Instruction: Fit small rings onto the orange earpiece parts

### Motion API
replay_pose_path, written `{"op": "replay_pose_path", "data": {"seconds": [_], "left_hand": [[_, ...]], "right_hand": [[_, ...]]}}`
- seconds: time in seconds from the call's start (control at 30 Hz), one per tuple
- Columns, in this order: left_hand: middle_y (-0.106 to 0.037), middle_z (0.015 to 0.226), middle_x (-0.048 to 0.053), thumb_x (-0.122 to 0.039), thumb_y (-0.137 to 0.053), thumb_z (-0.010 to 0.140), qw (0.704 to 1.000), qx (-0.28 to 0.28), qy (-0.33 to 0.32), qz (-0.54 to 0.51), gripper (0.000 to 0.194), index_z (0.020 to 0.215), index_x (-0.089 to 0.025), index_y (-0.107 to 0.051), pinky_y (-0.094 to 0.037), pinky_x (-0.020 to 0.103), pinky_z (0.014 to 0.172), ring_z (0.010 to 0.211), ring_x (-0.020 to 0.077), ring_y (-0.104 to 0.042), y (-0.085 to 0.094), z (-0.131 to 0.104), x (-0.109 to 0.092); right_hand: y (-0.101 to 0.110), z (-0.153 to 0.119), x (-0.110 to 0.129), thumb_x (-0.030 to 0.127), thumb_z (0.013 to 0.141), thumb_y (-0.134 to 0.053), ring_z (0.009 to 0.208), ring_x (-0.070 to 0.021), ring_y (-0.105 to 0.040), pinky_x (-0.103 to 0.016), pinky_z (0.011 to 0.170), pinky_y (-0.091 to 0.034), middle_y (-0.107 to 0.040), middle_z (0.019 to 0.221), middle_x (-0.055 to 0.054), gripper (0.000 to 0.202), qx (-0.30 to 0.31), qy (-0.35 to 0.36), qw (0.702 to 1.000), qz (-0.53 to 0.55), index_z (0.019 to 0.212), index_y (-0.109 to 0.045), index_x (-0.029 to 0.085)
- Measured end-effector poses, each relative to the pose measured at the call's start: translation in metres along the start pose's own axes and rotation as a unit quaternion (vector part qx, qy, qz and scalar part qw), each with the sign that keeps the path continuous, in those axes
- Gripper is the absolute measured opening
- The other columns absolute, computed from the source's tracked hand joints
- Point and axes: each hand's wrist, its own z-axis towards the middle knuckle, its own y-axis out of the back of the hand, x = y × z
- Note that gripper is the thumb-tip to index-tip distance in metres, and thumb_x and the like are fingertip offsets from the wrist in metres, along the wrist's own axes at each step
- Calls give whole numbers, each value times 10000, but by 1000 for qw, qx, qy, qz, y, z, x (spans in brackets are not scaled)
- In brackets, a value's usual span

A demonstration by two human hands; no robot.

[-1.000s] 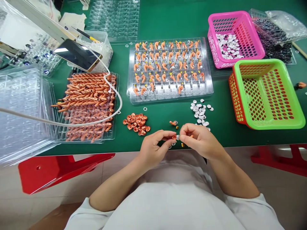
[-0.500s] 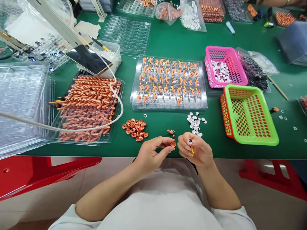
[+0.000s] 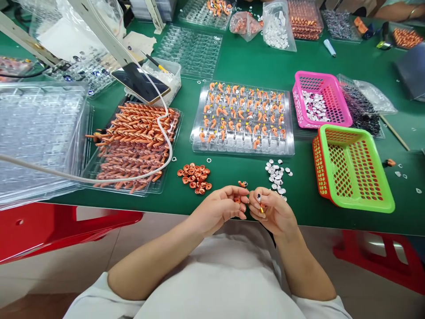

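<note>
A green worktop (image 3: 259, 57) stretched across a busy workroom, with a red stool (image 3: 63, 235) on the tiled floor at its near edge. At that edge, a person in a pale top worked with both bare hands, the fingertips nearly meeting. The left hand (image 3: 221, 206) held a copper-coloured cup (image 3: 237, 200), which sat between the fingers, partly hidden by them; the exact contact of the thumb could not be made out. The right hand (image 3: 274, 212) was curled closed, pinching a small orange piece with a yellow tip (image 3: 261, 210), its yellow end poking out below the thumb. A black-and-white disc (image 3: 259, 197) showed at the same fingertips, just above the yellow end; whether the two were joined could not be told. A curved orange part (image 3: 243, 184) lay on the worktop just beyond the hands. A heap of copper-coloured cups (image 3: 195, 177) stood to the left, and a scatter of white discs (image 3: 275, 175) lay near the right hand. Farther back sat a clear compartment tray (image 3: 288, 148), most of its pockets filled with curved orange parts, between a phone (image 3: 141, 82) and a pink basket (image 3: 302, 116).
</note>
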Motion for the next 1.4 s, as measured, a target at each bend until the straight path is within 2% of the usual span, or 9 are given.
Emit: {"op": "replay_pose_path", "data": {"seconds": [0.07, 0.17, 0.33, 0.47, 0.87, 1.1, 1.27, 1.4], "left_hand": [[-670, 896, 75, -112, -666, 649, 1000, -10, -1, 11, 293, 938, -147, -694, -500, 239, 576, 637, 102, -594, -2, 0, 0], [-639, 786, 23, -178, -707, 697, 993, -43, -60, 93, 215, 910, -158, -686, -454, 214, 557, 608, 84, -545, -7, 0, 3], [-610, 807, 25, -261, -766, 724, 943, -99, -216, 232, 158, 836, -169, -704, -498, 261, 661, 719, 134, -572, -11, 2, 10], [-584, 784, 25, -248, -756, 755, 922, -104, -264, 262, 95, 798, -174, -715, -480, 260, 642, 701, 134, -557, -11, 3, 13], [-584, 778, 23, -238, -728, 797, 917, -102, -264, 282, 72, 793, -169, -709, -455, 260, 657, 714, 136, -555, -9, 2, 13], [-613, 828, 37, -234, -699, 812, 923, -101, -254, 269, 79, 786, -161, -684, -480, 254, 678, 761, 148, -600, -8, 4, 10], [-635, 890, 49, -257, -674, 833, 923, -95, -241, 285, 99, 826, -159, -664, -501, 282, 767, 834, 168, -629, 2, 17, 10], [-655, 916, 48, -277, -639, 857, 927, -104, -220, 285, 117, 858, -160, -646, -478, 274, 795, 868, 167, -616, 6, 17, 6]], "right_hand": [[-1, 0, 0, 282, 777, -676, 462, -61, -356, -202, 414, -228, -493, 659, 26, 172, -7, 2, 1000, -1, 701, -576, 165], [-2, 1, -1, 270, 783, -674, 461, -56, -371, -198, 416, -237, -508, 657, 22, 181, -9, 4, 1000, -2, 680, -576, 158], [-7, 0, -5, 286, 760, -708, 468, -60, -382, -200, 438, -277, -500, 621, 32, 196, -52, 5, 998, -20, 684, -574, 163], [-12, -1, -5, 302, 728, -730, 483, -67, -401, -204, 456, -299, -474, 595, 44, 219, -72, 6, 997, -18, 674, -567, 166], [-11, 2, -9, 283, 744, -737, 461, -54, -397, -197, 453, -298, -519, 596, 28, 205, -69, 12, 998, -7, 679, -589, 158], [-17, 7, -8, 286, 730, -741, 450, -59, -416, -169, 407, -286, -500, 556, 37, 195, -79, 12, 997, 8, 684, -599, 159], [-16, 12, -6, 272, 753, -714, 507, -91, -512, -176, 400, -366, -557, 627, 12, 184, -109, 42, 993, -18, 671, -589, 165], [-11, 11, -2, 253, 765, -705, 562, -107, -572, -195, 428, -446, -625, 734, -11, 142, -133, 74, 987, -43, 698, -611, 171]]}}
